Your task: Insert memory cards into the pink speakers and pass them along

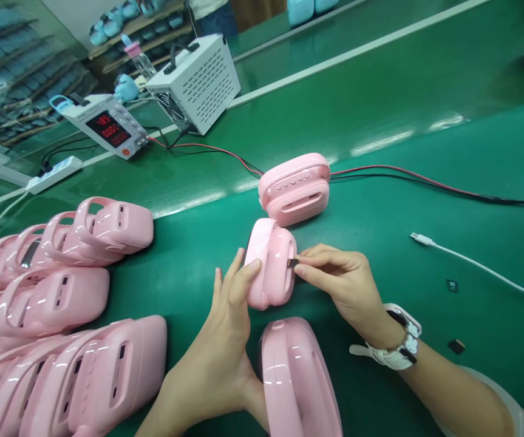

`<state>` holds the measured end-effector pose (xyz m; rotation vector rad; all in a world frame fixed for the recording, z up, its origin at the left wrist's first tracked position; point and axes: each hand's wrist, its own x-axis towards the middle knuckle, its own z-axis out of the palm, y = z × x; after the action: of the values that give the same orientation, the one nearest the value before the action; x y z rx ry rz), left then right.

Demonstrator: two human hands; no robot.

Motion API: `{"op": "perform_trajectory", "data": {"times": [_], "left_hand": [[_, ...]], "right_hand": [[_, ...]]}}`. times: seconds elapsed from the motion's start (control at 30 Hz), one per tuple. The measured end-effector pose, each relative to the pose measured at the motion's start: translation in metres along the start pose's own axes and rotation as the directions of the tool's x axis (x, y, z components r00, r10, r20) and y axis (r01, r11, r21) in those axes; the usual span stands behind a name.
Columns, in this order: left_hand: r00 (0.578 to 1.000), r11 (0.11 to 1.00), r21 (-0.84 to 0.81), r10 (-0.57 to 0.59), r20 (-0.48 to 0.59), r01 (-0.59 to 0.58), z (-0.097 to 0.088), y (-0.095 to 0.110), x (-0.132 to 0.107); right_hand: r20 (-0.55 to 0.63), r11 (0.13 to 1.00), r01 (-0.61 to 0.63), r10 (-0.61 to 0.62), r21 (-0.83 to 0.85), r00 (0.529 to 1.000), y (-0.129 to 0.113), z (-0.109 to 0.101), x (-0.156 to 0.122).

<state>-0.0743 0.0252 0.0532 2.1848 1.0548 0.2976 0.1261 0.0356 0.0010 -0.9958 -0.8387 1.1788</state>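
Note:
My left hand (225,340) steadies a small pink plastic device (268,261) that stands on the green bench, fingers against its left side. My right hand (339,279), with a white watch at the wrist, pinches a tiny dark card (292,263) at the device's right side slot. Another pink device (296,188) lies just beyond, showing its buttons and slot. A third pink device (296,376) lies close to me, between my forearms.
Several pink devices (52,303) are stacked in rows at the left. A power supply with a red display (109,127) and a white vented box (198,79) stand at the back. Red and black wires (402,173), a white cable (471,261) and two small dark cards (455,346) lie to the right.

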Motion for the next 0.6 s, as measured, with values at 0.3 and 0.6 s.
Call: {"op": "perform_trajectory", "data": {"times": [0.3, 0.6], "left_hand": [[1.0, 0.996, -0.093, -0.002, -0.029, -0.001, 0.001, 0.0, -0.003], [0.999, 0.994, -0.104, 0.017, -0.034, -0.021, 0.003, -0.002, 0.003]], "right_hand": [[0.071, 0.99, -0.14, 0.14, -0.002, 0.988, -0.002, -0.005, 0.002], [0.165, 0.966, -0.257, 0.254, -0.002, 0.953, -0.006, -0.01, 0.013]]}}
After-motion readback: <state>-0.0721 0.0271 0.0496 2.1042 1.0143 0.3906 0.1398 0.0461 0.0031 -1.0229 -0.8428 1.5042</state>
